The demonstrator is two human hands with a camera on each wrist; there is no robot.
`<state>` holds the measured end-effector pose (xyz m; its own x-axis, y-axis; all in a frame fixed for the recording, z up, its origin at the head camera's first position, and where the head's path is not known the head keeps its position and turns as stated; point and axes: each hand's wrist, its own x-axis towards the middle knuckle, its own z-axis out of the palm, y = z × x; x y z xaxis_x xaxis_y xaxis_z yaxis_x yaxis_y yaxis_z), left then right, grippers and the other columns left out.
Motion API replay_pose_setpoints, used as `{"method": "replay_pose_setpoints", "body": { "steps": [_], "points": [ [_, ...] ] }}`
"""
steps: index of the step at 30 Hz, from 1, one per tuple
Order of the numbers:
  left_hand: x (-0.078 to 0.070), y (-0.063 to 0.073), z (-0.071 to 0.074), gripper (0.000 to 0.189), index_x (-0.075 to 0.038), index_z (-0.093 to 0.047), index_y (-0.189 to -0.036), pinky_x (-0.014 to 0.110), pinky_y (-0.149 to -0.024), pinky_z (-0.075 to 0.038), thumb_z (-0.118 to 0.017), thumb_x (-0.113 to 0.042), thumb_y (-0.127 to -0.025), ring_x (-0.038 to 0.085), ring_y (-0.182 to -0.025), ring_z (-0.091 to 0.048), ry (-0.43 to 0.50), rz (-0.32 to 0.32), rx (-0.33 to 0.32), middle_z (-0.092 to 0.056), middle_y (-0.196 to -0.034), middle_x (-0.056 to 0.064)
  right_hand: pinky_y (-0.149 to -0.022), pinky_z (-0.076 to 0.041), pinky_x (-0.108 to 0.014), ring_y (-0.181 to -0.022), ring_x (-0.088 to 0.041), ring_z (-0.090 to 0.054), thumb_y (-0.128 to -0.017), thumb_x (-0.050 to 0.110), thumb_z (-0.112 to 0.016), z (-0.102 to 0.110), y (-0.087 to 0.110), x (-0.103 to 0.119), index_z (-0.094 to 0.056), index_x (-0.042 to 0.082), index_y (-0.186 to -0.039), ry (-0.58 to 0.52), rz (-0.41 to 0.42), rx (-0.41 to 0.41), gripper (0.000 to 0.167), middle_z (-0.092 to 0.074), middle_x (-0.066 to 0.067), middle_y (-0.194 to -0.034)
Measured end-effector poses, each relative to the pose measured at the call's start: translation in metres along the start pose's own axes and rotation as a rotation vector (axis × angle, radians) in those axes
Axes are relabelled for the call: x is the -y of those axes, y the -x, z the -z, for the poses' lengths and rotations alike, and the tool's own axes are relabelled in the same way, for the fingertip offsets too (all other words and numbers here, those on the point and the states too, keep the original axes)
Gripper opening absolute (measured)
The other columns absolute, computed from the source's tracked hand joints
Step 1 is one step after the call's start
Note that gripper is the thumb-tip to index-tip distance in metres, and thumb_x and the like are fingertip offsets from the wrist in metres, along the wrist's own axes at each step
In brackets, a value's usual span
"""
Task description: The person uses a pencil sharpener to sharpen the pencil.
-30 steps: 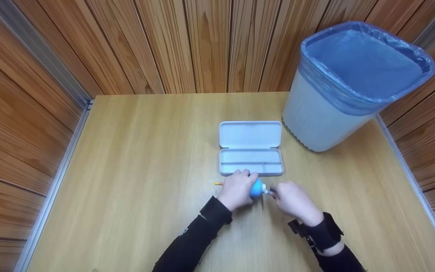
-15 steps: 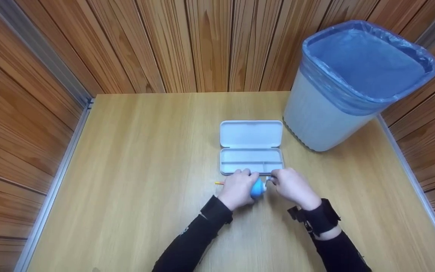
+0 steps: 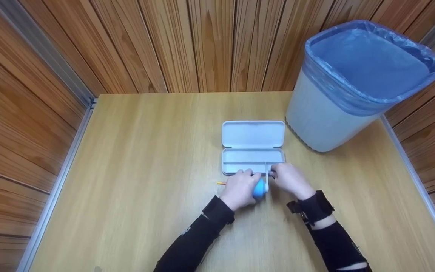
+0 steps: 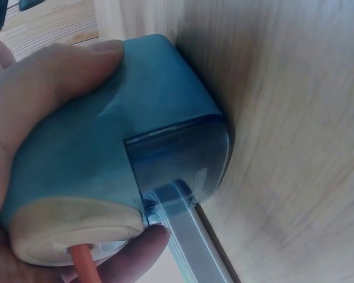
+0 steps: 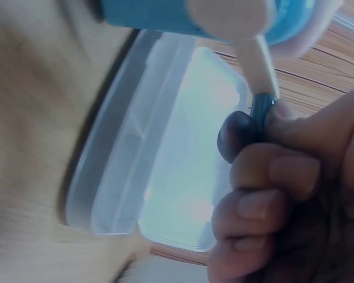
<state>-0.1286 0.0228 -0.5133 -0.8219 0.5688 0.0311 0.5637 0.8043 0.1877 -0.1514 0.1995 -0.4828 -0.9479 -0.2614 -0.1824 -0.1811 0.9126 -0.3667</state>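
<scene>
My left hand [image 3: 237,189] wraps round blue, rounded plastic pencil sharpener [image 3: 259,189], below and right of centre in head frame; my right hand [image 3: 291,180] pinches teal knob [image 5: 263,109] on flat white crank arm [image 5: 256,65]. Best, I think: grip firmly, press down on pale wood-grain table [image 3: 145,170] — turn smoothly, no sideways tugging. Smoky translucent window [image 4: 177,159], matt curves; slim orange pencil [image 4: 84,265] pokes from round cream face [image 4: 35,230].

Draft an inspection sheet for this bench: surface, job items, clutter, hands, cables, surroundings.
Surface: light wood-grain table
Job items: blue pencil sharpener, orange pencil in one end, crank at the other
Clutter: pencil case beyond the sharpener, lid open; waste bin with blue liner, far right
Hands: left hand grips sharpener; right hand pinches crank handle
Cables: nothing seen
Surroundings: wood-panelled walls
</scene>
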Motion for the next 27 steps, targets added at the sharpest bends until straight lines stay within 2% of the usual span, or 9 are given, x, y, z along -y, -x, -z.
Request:
{"method": "replay_pose_setpoints", "body": {
  "steps": [5,9,16,23,27],
  "points": [
    [0.000,0.000,0.000,0.065,-0.018,-0.063,-0.122,0.031,-0.067,-0.052,-0.090,-0.040,-0.067,0.021,-0.085,-0.062,0.005,-0.002,-0.001,-0.068,-0.104,0.002,-0.055,-0.040,-0.029,-0.061,-0.019,-0.049,-0.090,0.004,-0.058,-0.010,-0.006,-0.004,-0.062,0.005,-0.075,-0.003,-0.034,0.038,0.015,-0.054,-0.004,-0.067],
    [-0.001,0.001,-0.001,0.067,-0.018,-0.063,-0.124,0.032,-0.068,-0.053,-0.089,-0.040,-0.067,0.021,-0.085,-0.062,0.003,-0.002,-0.011,-0.067,-0.104,0.003,-0.055,-0.039,-0.031,-0.062,-0.020,-0.049,-0.089,0.005,-0.058,-0.020,-0.005,-0.008,-0.061,0.005,-0.075,0.010,-0.053,0.063,0.015,-0.053,-0.004,-0.068],
    [-0.002,0.003,-0.001,0.061,-0.018,-0.064,-0.117,0.032,-0.063,-0.053,-0.089,-0.039,-0.066,0.021,-0.083,-0.062,-0.013,-0.010,-0.049,-0.067,-0.100,0.002,-0.052,-0.038,-0.032,-0.061,-0.020,-0.047,-0.088,0.006,-0.057,-0.034,-0.001,-0.010,-0.058,0.008,-0.070,0.036,-0.043,0.056,0.019,-0.053,-0.004,-0.068],
    [-0.001,0.001,-0.001,0.057,-0.018,-0.063,-0.112,0.032,-0.061,-0.051,-0.090,-0.038,-0.065,0.022,-0.081,-0.063,-0.016,-0.008,-0.037,-0.067,-0.099,0.001,-0.050,-0.036,-0.032,-0.059,-0.019,-0.043,-0.077,-0.001,-0.058,-0.048,0.013,-0.009,-0.054,0.010,-0.067,0.060,-0.011,0.047,0.016,-0.048,-0.002,-0.065],
    [-0.001,0.000,-0.001,0.057,-0.018,-0.063,-0.112,0.031,-0.062,-0.052,-0.090,-0.038,-0.066,0.021,-0.082,-0.063,-0.012,0.002,-0.016,-0.068,-0.100,0.001,-0.049,-0.038,-0.036,-0.057,-0.020,-0.043,-0.079,0.000,-0.062,-0.055,0.025,-0.006,-0.053,0.008,-0.065,0.058,0.010,0.026,0.018,-0.047,-0.003,-0.062]
  ]
}}
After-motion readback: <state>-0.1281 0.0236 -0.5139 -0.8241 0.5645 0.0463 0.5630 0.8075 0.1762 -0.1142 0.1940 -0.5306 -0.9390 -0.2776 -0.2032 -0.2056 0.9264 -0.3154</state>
